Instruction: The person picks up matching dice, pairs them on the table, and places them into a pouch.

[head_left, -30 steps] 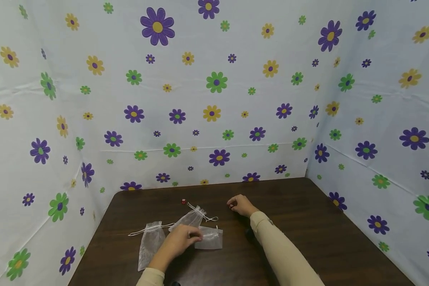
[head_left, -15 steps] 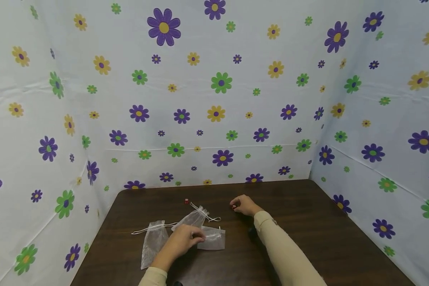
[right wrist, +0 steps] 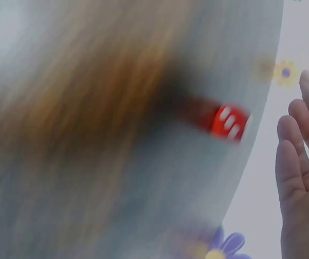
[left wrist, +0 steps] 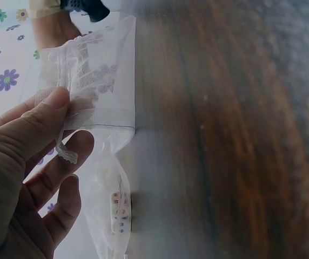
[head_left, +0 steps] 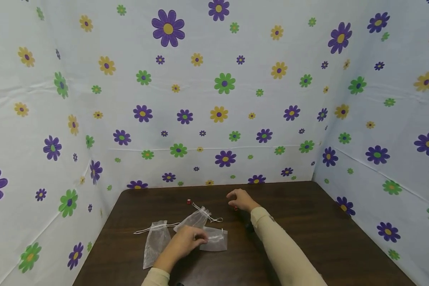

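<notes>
My left hand (head_left: pixel 186 240) pinches the edge of a small sheer white drawstring bag (head_left: pixel 217 240) between thumb and finger; the left wrist view shows this bag (left wrist: pixel 98 86) held up from the table. My right hand (head_left: pixel 241 198) is over the table with relaxed fingers and nothing in them. Beside it a red die (head_left: pixel 236 208) rests on the tabletop, apart from the fingers in the right wrist view, where the die (right wrist: pixel 230 123) is blurred with white pips. A second red die (head_left: pixel 188 201) lies farther left, near the back.
Two more sheer bags lie on the dark wooden table (head_left: pixel 289 238): one bag (head_left: pixel 156 244) at the left, another bag (head_left: pixel 194 219) behind my left hand. In the left wrist view a dotted pale item (left wrist: pixel 120 211) shows by the farther bag. Flower-printed sheets (head_left: pixel 214 95) enclose the table.
My right hand has let go of the red die, which now lies on the table, and its fingers have lifted and spread. The left hand keeps its hold; the head view has shifted slightly.
</notes>
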Action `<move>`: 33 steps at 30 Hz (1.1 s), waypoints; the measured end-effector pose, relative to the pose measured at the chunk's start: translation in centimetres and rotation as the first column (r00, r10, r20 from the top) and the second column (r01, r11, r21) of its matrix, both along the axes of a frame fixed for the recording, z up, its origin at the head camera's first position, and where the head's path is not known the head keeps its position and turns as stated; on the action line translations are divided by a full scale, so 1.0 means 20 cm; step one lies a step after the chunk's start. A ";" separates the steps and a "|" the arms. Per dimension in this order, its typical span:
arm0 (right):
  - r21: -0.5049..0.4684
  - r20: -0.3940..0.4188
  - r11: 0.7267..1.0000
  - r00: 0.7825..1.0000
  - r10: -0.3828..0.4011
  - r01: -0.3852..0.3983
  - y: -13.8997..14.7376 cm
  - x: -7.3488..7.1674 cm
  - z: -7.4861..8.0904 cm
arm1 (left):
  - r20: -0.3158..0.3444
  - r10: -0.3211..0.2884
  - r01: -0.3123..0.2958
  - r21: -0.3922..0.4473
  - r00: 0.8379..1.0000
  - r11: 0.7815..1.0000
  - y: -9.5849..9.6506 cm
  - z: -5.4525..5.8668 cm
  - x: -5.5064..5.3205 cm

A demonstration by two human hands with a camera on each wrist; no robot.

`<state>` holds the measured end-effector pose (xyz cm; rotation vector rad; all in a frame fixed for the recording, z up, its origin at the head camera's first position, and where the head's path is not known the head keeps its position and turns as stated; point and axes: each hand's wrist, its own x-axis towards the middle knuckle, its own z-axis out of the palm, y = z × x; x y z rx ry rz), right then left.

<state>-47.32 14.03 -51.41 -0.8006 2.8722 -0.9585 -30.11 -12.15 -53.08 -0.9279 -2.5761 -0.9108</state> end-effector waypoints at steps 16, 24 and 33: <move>-0.027 -0.003 0.993 0.993 0.114 -0.114 -0.41 -0.05 0.04 | 0.074 0.019 -0.020 0.012 0.997 1.000 -0.02 -0.01 0.05; -0.043 0.004 0.991 0.992 0.129 -0.129 -0.54 -0.07 0.02 | 0.039 0.028 -0.027 -0.030 0.999 0.999 -0.03 -0.01 0.06; -0.065 0.034 0.990 0.991 0.130 -0.128 -0.66 -0.08 -0.01 | -0.005 0.040 -0.040 -0.061 0.999 0.997 -0.04 -0.01 0.11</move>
